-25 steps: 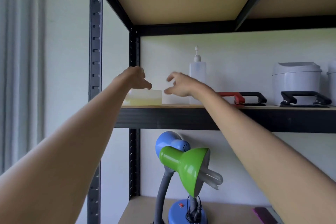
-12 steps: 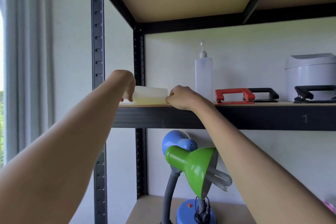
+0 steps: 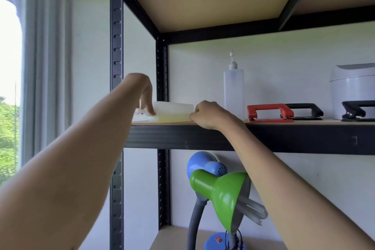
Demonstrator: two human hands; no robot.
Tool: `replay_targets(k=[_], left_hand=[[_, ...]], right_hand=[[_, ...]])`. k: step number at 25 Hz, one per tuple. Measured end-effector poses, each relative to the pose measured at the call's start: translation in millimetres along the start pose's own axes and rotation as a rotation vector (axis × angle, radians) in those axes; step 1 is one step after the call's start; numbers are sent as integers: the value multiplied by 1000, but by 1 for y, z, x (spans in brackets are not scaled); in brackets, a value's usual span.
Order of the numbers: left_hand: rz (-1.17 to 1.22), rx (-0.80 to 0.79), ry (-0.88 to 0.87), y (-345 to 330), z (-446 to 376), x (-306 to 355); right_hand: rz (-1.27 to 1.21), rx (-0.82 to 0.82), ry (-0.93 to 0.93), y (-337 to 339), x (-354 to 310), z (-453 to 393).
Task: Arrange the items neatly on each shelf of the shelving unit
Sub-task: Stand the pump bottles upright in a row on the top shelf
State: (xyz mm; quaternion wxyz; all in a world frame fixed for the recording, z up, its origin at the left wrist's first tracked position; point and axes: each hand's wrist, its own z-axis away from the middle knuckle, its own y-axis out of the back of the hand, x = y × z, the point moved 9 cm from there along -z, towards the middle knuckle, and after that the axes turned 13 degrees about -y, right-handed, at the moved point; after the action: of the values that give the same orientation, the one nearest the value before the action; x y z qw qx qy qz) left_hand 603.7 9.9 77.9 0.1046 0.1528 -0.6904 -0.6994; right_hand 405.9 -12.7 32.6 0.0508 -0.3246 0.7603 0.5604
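I see both hands up at the middle shelf (image 3: 223, 123) of the shelving unit (image 3: 116, 46), one at each end of a low translucent plastic container (image 3: 172, 110) near the shelf's left end. Left hand (image 3: 145, 92) comes down on the container's left end, fingers pointing down and touching it; fingertips are partly hidden behind the plastic, so I can't tell if it really grips. Right hand (image 3: 207, 114) is curled against the container's right end at the shelf's front edge; fingers tucked out of view, grip looks closed on it. Something pale and blurred lies just left of the left hand's fingers, can't make it out.

To the right of the right hand: clear pump bottle (image 3: 233, 89) upright at the back, then a red hole punch (image 3: 268, 112), a black hole punch (image 3: 306, 108) behind it, partly covered. Further right a white lidded appliance (image 3: 353, 87) and another black punch (image 3: 358, 110), both cut off by the frame edge.

Below the hands, on the lower shelf: green desk lamp (image 3: 219, 193) in front of a blue desk lamp (image 3: 203, 163), bases cropped at the bottom.
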Motion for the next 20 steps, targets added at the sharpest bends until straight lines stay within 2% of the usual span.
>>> replay_targets(k=[3,6,12,15,20], left_hand=[[-52,-81,13,-9,-5,-1],[-96,-40,-3,9,-1,6],[147,81,-3,62,1,11],[295,229,-28,90,-8,13],[315,561,-113,125,-19,22]], right_hand=[[1,-6,9,-1,-1,-1],[3,-13,10,-1,-1,-2],[5,0,20,0,-2,-2],[10,5,17,0,-1,-2],[9,20,26,-1,-1,-3]])
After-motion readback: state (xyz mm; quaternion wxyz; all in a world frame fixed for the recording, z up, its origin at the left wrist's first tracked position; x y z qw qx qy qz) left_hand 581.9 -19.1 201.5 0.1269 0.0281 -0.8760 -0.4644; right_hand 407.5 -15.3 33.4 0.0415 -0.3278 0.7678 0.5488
